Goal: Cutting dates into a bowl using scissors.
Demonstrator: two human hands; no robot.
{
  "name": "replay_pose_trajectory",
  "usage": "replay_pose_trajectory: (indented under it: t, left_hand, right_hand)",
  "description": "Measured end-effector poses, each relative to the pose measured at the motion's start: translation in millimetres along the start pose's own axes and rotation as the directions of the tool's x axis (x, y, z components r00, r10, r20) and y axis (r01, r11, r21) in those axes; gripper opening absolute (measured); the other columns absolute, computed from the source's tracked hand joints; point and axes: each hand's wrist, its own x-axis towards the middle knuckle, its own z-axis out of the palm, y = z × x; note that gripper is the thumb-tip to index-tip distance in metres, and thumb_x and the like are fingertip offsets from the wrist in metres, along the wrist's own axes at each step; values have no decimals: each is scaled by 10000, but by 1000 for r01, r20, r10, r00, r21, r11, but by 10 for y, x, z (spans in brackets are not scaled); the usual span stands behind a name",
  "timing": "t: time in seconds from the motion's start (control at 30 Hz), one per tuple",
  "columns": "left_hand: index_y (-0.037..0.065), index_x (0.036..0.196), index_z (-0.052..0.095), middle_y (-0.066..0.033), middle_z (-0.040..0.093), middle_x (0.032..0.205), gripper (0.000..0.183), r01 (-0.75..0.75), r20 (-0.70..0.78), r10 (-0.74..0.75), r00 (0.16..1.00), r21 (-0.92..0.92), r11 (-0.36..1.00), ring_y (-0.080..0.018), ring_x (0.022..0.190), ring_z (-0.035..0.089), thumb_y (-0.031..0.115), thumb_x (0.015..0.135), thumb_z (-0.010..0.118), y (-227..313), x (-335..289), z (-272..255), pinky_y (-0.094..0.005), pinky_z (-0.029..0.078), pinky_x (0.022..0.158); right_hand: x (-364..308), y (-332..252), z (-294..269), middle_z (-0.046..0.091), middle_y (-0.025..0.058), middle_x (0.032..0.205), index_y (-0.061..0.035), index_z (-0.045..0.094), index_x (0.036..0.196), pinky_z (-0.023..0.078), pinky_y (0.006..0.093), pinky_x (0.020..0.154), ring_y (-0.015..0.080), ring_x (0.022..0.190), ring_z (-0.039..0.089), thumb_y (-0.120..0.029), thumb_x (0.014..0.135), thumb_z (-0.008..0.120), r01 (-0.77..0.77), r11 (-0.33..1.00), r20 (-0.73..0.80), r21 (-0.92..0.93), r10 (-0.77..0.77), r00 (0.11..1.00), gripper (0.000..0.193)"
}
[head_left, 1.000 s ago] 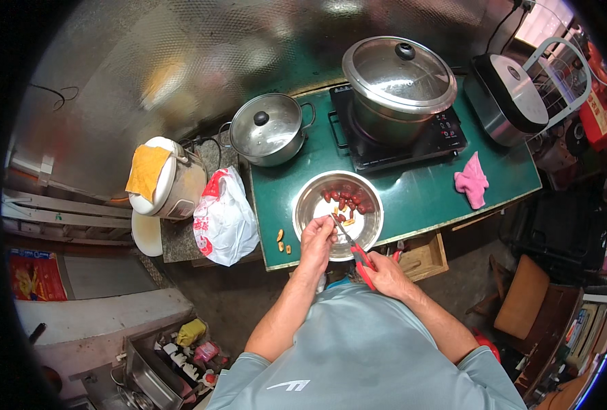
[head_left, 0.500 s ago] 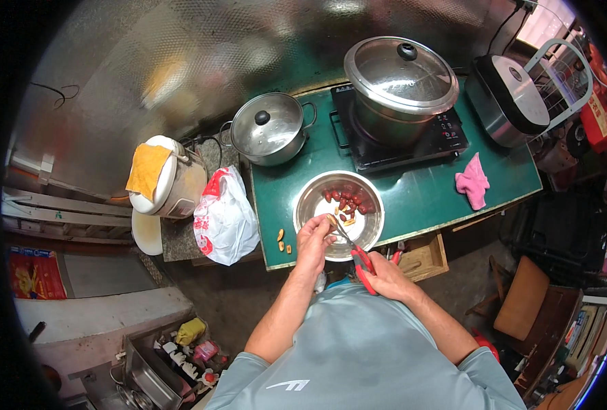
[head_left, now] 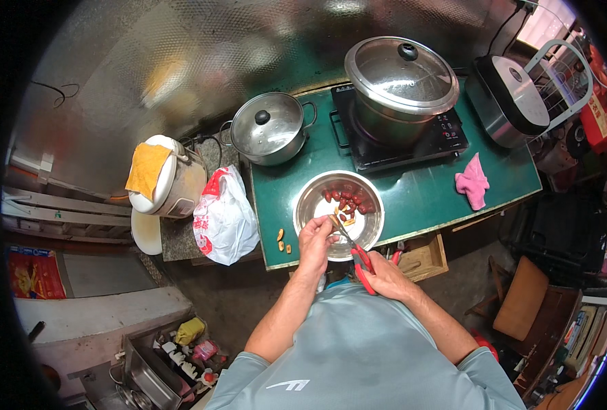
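Note:
A steel bowl (head_left: 309, 198) stands at the near edge of the green table, with several dark red dates (head_left: 348, 197) and some pale cut pieces inside. My left hand (head_left: 313, 240) is above the bowl's near left side, its fingertips pinching a small brownish piece, mostly hidden. In my right hand (head_left: 388, 275) are red-handled scissors (head_left: 361, 260). Their blades point up and left over the bowl, the tips at the piece in my left fingers. Left of the bowl, a few tan pieces (head_left: 281, 235) lie on the table.
Behind the bowl, a large lidded pot (head_left: 399, 82) sits on a black electric cooktop (head_left: 365, 157). A smaller lidded pot (head_left: 266, 130) and a white plastic bag (head_left: 231, 225) stand to the left. A pink cloth (head_left: 473, 183) lies right. Below the table edge, a wooden drawer (head_left: 426, 258) is pulled out.
My left hand has turned and shifted very slightly beside the scissor tips. The scissors and my right hand stay almost in place.

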Motion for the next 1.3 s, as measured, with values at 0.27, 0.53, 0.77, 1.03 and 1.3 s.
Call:
replay_pose_trajectory:
  t: [0.27,0.53,0.77,1.03,1.3]
  left_hand:
    - [9,1103,566,-69,668,986,224,-11,-31,11,999,-8,1000,-120,857,629,153,938,615,-8,-12,52,-253,510,680]
    - [11,1058,592,-57,664,941,183,-33,-50,37,998,67,997,-116,813,623,142,931,616,-6,25,39,-246,519,651]
    - [16,1033,605,-57,665,917,161,-28,-63,33,997,75,997,-116,784,624,129,920,623,-6,52,2,-250,537,647]
    - [-9,1038,589,-73,660,897,168,-71,-60,81,995,159,985,-123,762,628,97,912,624,29,100,-60,-243,545,626]
    - [-10,1038,580,-76,657,908,176,-65,-82,79,993,169,984,-125,769,629,101,908,625,25,84,-27,-250,546,635]
  right_hand:
    - [3,14,15,589,244,1105,28,503,1134,447,473,863,400,1017,589,-438,903,542,0,1000,-22,13,1,1000,521]
    - [-21,-18,-13,617,264,1036,19,525,1119,467,468,844,409,995,607,-380,913,556,-2,996,-24,84,4,1000,450]
    - [23,63,67,636,261,985,14,553,1073,472,473,824,421,968,610,-399,913,558,-26,997,-40,67,29,999,443]
    - [51,25,63,653,244,951,-1,571,1067,479,470,795,416,938,625,-431,917,549,-27,997,-23,72,28,999,455]
    - [55,49,141,646,219,993,-7,563,1092,477,427,803,348,947,639,-430,915,554,-23,992,-56,126,30,998,459]
